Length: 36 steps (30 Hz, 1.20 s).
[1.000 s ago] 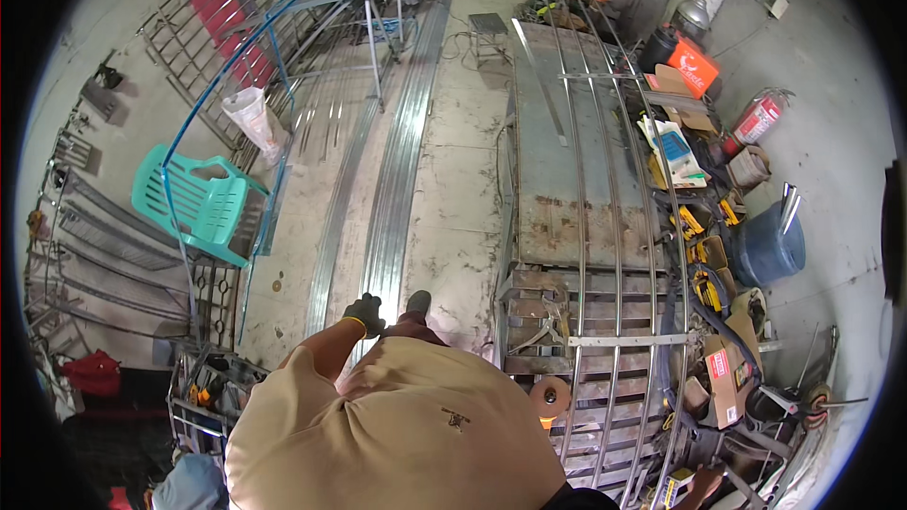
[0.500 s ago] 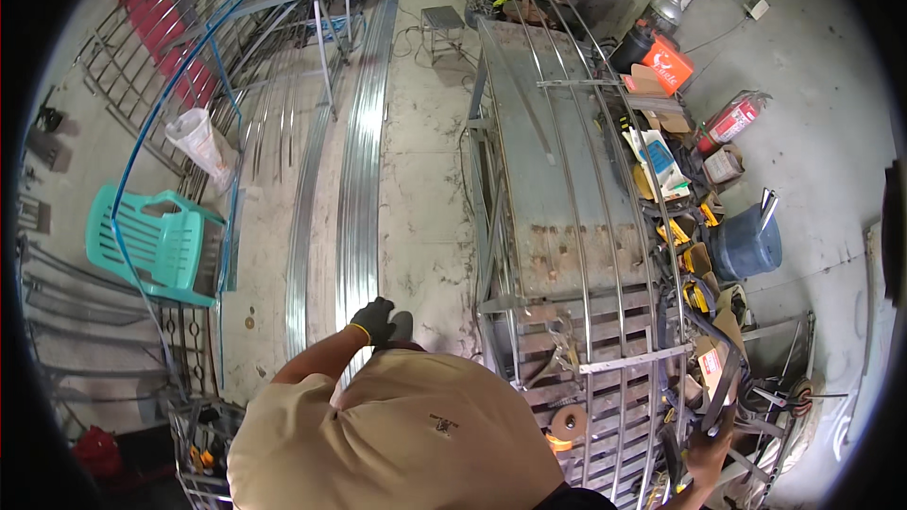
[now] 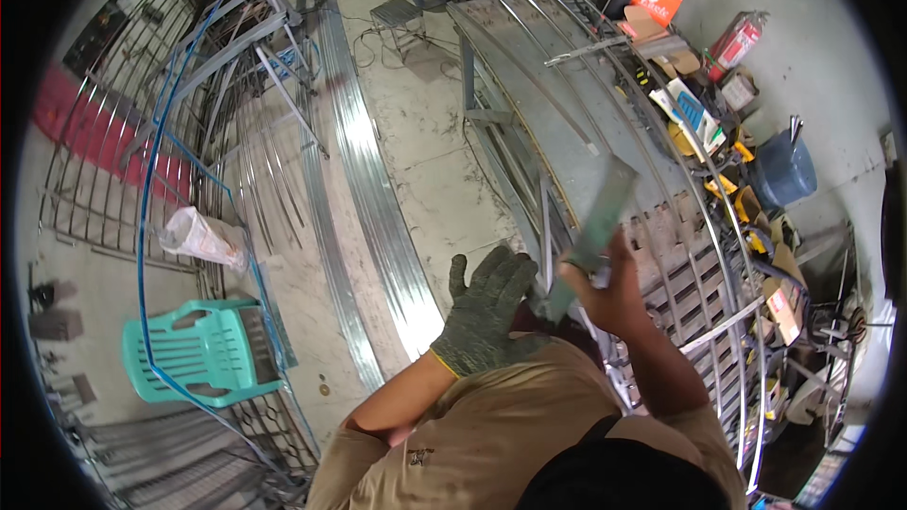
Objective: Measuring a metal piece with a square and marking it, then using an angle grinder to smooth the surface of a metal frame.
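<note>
My left hand (image 3: 482, 312), in a dark grey knit glove with a yellow cuff edge, is spread open in front of my body and holds nothing. To its right, my bare right hand (image 3: 605, 288) is closed around a long, flat grey-green piece (image 3: 605, 208). That piece is tilted, its upper end over the workbench and its lower end close to the gloved fingers. Motion blurs it, so I cannot tell its exact kind. Steel rods of a long metal frame (image 3: 704, 194) lie across the workbench (image 3: 557, 47) beside my right arm.
Shiny metal profiles (image 3: 364, 165) run along the floor left of the workbench. Further left are a turquoise plastic chair (image 3: 194, 349), a white sack (image 3: 203, 238) and a blue bent frame (image 3: 144, 255). Along the right wall stand a fire extinguisher (image 3: 737, 42) and a blue bucket (image 3: 784, 170).
My right hand has come up from the lower right, now holding the grey-green piece in front of me. My left hand has moved right and spread its fingers. The view has shifted and turned.
</note>
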Each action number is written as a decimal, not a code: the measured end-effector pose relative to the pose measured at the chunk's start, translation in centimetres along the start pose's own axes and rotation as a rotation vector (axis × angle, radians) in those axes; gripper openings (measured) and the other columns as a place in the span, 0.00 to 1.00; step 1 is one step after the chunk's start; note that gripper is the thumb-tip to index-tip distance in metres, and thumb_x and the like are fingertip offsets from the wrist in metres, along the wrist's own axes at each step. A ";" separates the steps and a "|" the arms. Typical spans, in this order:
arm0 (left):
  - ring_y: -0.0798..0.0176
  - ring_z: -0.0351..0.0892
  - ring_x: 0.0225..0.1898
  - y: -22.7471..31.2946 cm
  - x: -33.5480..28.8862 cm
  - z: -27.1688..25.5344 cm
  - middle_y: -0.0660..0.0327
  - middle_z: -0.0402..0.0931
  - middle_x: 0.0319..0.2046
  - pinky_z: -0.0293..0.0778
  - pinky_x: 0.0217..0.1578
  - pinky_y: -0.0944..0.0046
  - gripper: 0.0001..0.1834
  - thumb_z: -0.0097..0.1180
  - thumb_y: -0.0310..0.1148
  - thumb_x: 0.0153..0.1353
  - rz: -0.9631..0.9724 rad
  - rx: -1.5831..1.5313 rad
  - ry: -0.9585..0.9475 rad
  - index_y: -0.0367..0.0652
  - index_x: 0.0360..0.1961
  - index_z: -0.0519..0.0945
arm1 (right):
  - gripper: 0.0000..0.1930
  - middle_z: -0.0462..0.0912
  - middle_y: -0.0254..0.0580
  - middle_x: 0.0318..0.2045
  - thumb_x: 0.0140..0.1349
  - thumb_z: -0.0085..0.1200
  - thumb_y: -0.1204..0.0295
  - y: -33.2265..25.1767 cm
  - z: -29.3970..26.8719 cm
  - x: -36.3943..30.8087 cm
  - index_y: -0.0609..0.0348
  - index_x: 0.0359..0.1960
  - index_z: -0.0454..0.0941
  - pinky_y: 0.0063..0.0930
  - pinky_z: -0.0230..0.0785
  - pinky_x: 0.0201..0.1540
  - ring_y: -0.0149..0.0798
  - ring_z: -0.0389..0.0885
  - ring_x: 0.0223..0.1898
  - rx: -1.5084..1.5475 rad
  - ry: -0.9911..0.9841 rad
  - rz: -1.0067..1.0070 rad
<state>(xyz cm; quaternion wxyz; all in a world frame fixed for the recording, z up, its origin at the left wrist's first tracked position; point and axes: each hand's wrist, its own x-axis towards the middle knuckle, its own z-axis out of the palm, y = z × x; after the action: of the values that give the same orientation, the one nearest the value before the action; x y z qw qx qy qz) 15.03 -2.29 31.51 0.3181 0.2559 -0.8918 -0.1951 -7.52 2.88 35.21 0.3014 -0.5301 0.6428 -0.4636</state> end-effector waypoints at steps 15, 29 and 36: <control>0.41 0.78 0.42 -24.2 14.9 -1.8 0.46 0.79 0.42 0.74 0.45 0.45 0.34 0.62 0.21 0.60 -0.335 0.027 -0.054 0.31 0.69 0.70 | 0.23 0.82 0.50 0.29 0.72 0.65 0.58 9.2 8.4 37.5 0.64 0.47 0.68 0.40 0.78 0.33 0.43 0.87 0.29 0.174 -0.269 0.151; 0.61 0.86 0.38 -46.6 26.1 -4.1 0.53 0.85 0.41 0.84 0.42 0.58 0.18 0.51 0.44 0.80 -1.164 -0.962 0.562 0.37 0.55 0.77 | 0.16 0.86 0.60 0.39 0.59 0.59 0.81 27.6 8.2 49.1 0.63 0.48 0.72 0.50 0.82 0.46 0.60 0.88 0.44 -0.950 -0.237 0.273; 0.62 0.79 0.41 -58.3 42.7 -4.2 0.63 0.76 0.41 0.81 0.54 0.47 0.22 0.56 0.53 0.77 -1.290 -1.323 0.426 0.46 0.58 0.75 | 0.24 0.84 0.68 0.40 0.51 0.60 0.84 25.6 7.0 50.0 0.66 0.51 0.66 0.62 0.77 0.49 0.72 0.84 0.44 -0.785 -0.102 0.620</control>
<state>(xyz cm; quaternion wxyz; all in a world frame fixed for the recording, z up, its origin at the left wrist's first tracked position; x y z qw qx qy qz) 8.75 -74.08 24.72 0.3857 0.4974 -0.2102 -0.7481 -24.49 -46.85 14.23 0.2338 -0.4099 0.8803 -0.0489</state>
